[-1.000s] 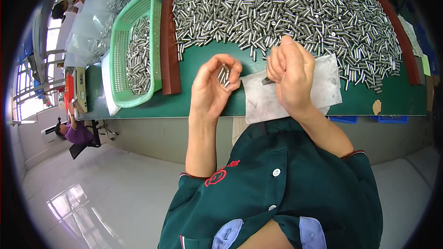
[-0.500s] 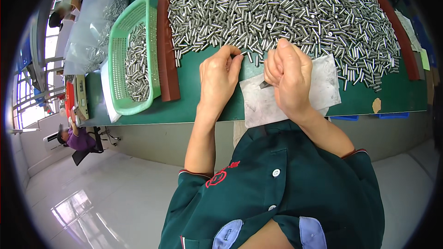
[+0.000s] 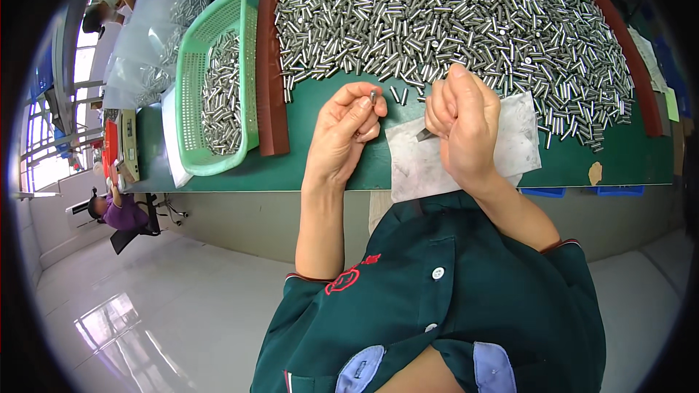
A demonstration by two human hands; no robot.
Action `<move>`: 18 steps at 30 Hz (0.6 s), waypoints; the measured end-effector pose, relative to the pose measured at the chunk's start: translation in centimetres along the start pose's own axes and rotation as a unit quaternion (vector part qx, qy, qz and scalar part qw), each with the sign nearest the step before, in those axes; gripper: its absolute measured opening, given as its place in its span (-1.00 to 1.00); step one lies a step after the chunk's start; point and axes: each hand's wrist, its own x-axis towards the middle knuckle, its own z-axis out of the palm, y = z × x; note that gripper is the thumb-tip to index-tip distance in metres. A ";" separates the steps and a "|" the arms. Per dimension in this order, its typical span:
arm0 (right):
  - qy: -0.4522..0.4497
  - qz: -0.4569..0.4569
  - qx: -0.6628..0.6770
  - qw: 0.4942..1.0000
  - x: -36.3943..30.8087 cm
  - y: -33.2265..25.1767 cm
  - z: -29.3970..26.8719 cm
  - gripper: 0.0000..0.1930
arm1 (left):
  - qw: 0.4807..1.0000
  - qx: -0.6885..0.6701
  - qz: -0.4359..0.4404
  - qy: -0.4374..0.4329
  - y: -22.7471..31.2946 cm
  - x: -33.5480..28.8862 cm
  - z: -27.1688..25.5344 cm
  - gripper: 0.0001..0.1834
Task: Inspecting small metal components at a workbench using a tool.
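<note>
Between the thumb and fingers of my left hand (image 3: 341, 131) a small metal pin (image 3: 373, 97) is pinched, raised a little above the green table. My right hand (image 3: 464, 120) is closed in a fist around a dark, flat-ended tool (image 3: 424, 135); only its tip shows, so its kind is hidden. Under that fist lies a smudged white cloth or paper sheet (image 3: 415, 167). A wide heap of shiny metal pins (image 3: 437, 22) spreads beyond both hands, with a couple of loose pins just past my left fingertips.
A green plastic basket (image 3: 251, 102) partly filled with pins stands at left, beside a red-brown rail (image 3: 271, 87). Another rail (image 3: 641, 87) bounds the heap at right. Bags of pins (image 3: 145, 44) and a scale (image 3: 128, 145) sit far left. A person in purple (image 3: 125, 215) sits beyond.
My left hand has drawn back from the heap's edge and turned palm up, bringing the pinched pin into sight. The right fist has barely moved.
</note>
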 end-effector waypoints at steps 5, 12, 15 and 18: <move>0.000 0.008 0.006 1.000 0.0 0.1 -0.2 -0.66 | 1.000 -0.008 -0.007 0.001 -0.2 -0.1 -0.1 -0.84; 0.013 0.015 0.007 1.000 -0.1 -0.1 -0.1 -0.66 | 0.989 0.144 -0.003 0.027 0.0 -1.1 1.1 -0.87; 0.010 0.012 -0.007 1.000 0.1 0.0 -0.2 -0.65 | 0.908 0.412 0.059 0.041 -0.2 -2.1 2.4 -0.92; 0.008 0.008 -0.014 1.000 0.1 -0.1 -0.2 -0.64 | 0.807 0.585 0.077 0.022 -0.6 -2.9 3.5 -0.88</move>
